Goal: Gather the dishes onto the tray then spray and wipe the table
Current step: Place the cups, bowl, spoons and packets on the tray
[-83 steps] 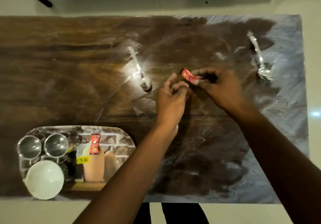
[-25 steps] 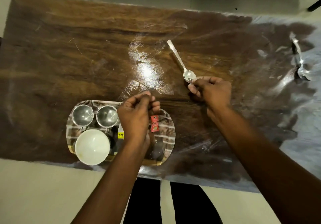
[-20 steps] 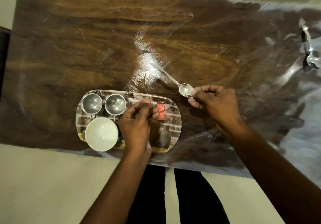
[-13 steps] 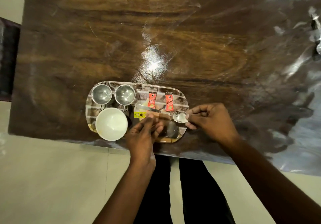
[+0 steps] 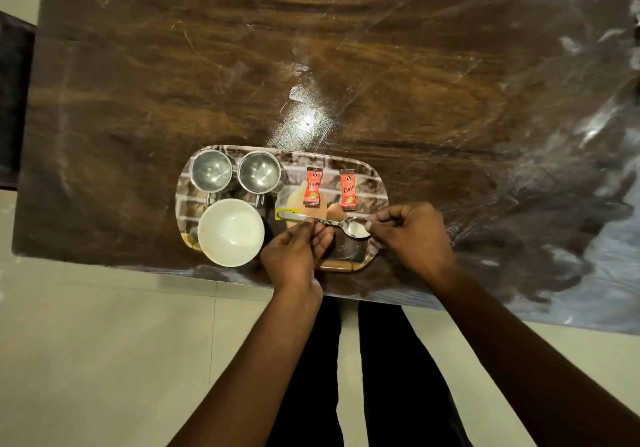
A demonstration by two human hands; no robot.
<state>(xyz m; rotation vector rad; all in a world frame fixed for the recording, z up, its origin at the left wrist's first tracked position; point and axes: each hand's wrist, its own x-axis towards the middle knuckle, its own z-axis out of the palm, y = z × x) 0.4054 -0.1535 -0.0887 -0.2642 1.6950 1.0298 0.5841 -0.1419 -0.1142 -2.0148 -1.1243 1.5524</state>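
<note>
Holding one spoon (image 5: 334, 222) near two cups (image 5: 211, 171), two sachets (image 5: 312, 187).

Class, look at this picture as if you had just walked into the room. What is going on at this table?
A person stands at a wooden table and holds a spoon over a tray with both hands. The right hand pinches the bowl end and the left hand pinches the handle. The tray near the table's front edge already carries two steel cups, a white bowl and two red sachets. The spoon is not yet let go.
</note>
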